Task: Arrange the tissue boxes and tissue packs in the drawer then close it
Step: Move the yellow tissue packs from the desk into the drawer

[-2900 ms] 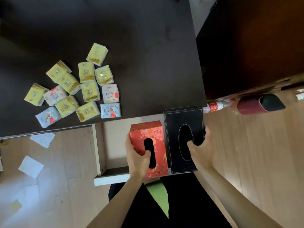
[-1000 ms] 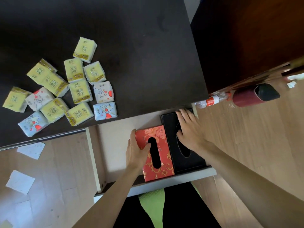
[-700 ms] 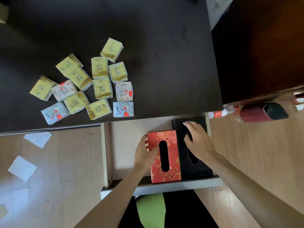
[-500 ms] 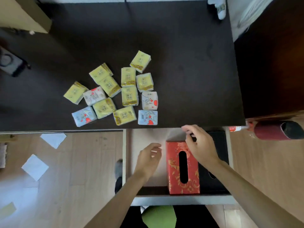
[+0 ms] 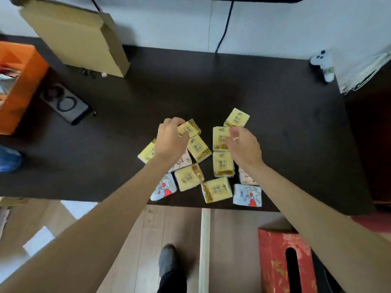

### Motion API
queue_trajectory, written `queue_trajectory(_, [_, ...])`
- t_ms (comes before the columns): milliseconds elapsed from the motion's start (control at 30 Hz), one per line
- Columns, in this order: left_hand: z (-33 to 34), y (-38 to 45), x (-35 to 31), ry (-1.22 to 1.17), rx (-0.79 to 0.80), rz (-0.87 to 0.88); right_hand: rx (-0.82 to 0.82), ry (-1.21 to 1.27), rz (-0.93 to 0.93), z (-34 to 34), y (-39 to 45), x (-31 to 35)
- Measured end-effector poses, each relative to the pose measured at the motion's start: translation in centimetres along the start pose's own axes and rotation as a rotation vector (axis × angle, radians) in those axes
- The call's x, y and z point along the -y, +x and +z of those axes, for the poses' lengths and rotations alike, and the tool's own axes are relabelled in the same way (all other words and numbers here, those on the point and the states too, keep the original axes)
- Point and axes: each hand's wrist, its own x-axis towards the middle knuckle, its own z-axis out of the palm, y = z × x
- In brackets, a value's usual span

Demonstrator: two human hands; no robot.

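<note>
Several small tissue packs, yellow and white-blue, lie clustered on the dark desk. My left hand is curled around the far-left yellow pack. Over another yellow pack is my right hand, fingers bent down at its right edge; whether it grips is unclear. Below the desk edge the drawer stands pulled out. The red floral tissue box stands in it. My right forearm covers the black box.
At the desk's far left are a cardboard box, an orange box and a black device with a coiled cable. A small white toy sits far right. Paper sheets and my foot are on the wooden floor.
Both hands left the tissue boxes in the drawer and reached up over the desk onto the packs. The view tilted up toward the desk's back.
</note>
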Motion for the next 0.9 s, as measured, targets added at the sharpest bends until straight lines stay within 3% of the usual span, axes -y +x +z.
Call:
queue_trajectory(133, [0.9, 5.0, 0.8, 0.224, 0.185, -0.015, -0.014, -0.219, 0.013, 1.8, 1.8, 0.4])
queue_trajectory(333, [1.8, 7.6, 2.1, 0.269, 0.225, 0.064, -0.067, -0.346, -0.018, 2.9, 2.0, 0.8])
queue_trajectory(567, [1.0, 7.3, 1.4, 0.155, 0.176, 0.131, -0.104, -0.164, -0.116, 3.7, 1.7, 1.3])
queue_trajectory(700, [-1.2, 4.7, 0.1, -0.01, 0.105, 0.139, -0.193, 0.18, -0.152, 2.3, -0.5, 1.3])
queue_trajectory(800, [-3.0, 0.5, -0.5, -0.136, 0.143, 0.118, -0.195, 0.419, -0.134, -0.5, -3.7, 0.5])
queue_trajectory(900, [-2.8, -5.6, -0.6, -0.119, 0.225, 0.134, -0.131, 0.481, -0.114, -3.1, -8.8, -1.7])
